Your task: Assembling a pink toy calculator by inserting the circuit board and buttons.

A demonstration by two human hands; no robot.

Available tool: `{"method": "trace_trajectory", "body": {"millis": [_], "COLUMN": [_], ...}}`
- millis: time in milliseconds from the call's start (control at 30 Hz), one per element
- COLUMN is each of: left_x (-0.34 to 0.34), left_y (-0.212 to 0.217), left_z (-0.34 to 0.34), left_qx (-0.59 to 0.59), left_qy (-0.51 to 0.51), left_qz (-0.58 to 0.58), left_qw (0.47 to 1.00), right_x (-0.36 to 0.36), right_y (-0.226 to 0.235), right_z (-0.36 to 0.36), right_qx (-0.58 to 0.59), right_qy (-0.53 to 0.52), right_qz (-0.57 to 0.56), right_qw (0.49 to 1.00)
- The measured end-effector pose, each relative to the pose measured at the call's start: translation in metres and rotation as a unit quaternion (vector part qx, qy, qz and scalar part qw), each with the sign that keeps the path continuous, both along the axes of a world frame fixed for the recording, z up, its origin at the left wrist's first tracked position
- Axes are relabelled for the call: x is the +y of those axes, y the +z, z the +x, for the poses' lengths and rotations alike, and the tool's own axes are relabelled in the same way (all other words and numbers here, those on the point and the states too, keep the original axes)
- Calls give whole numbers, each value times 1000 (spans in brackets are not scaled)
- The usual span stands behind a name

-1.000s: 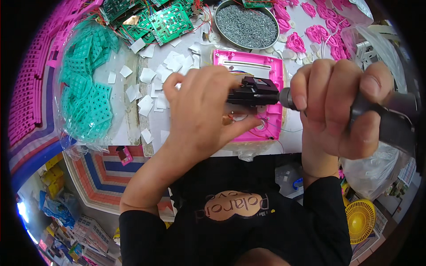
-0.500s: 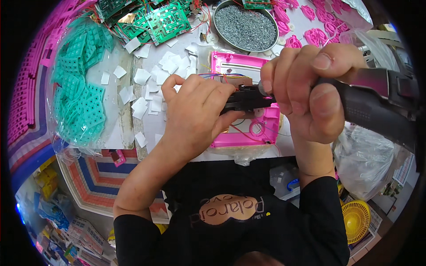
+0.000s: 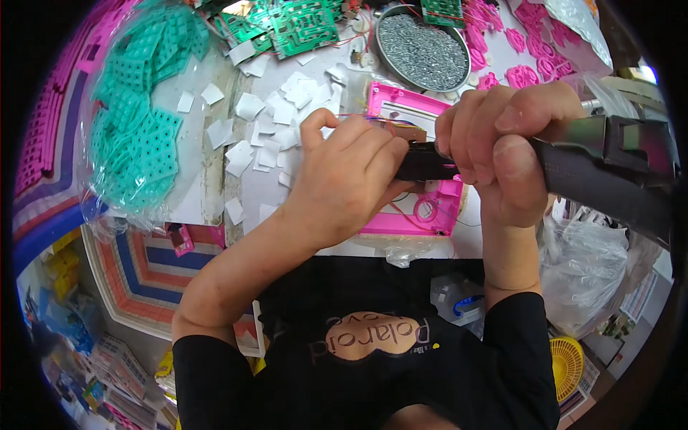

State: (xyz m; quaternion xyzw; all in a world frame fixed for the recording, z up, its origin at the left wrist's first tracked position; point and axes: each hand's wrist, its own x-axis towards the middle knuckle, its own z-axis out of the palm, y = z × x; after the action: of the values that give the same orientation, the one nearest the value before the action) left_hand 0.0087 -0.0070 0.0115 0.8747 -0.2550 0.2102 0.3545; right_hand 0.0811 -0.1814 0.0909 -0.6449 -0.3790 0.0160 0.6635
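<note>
Right hand (image 3: 505,158), grip wrapped round the dark handheld tool (image 3: 602,172), had shifted in over the right end of the black part (image 3: 427,166), left hand (image 3: 350,170) pinching it above the pink casing (image 3: 450,201), so they looked lined up, contact hidden.

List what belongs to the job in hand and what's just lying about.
Likely in the job: dark handheld tool in right hand; black plastic part in left hand; pink plastic casing beneath; probably the silver screws.

Seemingly lying about: yellow plastic basket; clear plastic bag; teal keypad sheets.
</note>
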Motion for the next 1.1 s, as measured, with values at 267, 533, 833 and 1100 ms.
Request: {"method": "trace_trajectory", "body": {"millis": [267, 533, 833, 1100], "left_x": [1, 10, -6, -9], "left_y": [-4, -5, -25, 0], "left_z": [-1, 15, 0, 5], "left_qx": [37, 101, 149, 62], "left_qy": [-5, -4, 17, 53], "left_qz": [-23, -46, -214, 49], "left_qw": [999, 994, 965, 995], "right_x": [1, -60, -54, -43], "right_y": [-6, -29, -19, 1], "right_z": [1, -18, 38, 43], "right_qx": [38, -139, 190, -116], "right_qy": [37, -73, -37, -226], "right_qz": [44, -400, -398, -598], "right_qw": [998, 903, 897, 760]}}
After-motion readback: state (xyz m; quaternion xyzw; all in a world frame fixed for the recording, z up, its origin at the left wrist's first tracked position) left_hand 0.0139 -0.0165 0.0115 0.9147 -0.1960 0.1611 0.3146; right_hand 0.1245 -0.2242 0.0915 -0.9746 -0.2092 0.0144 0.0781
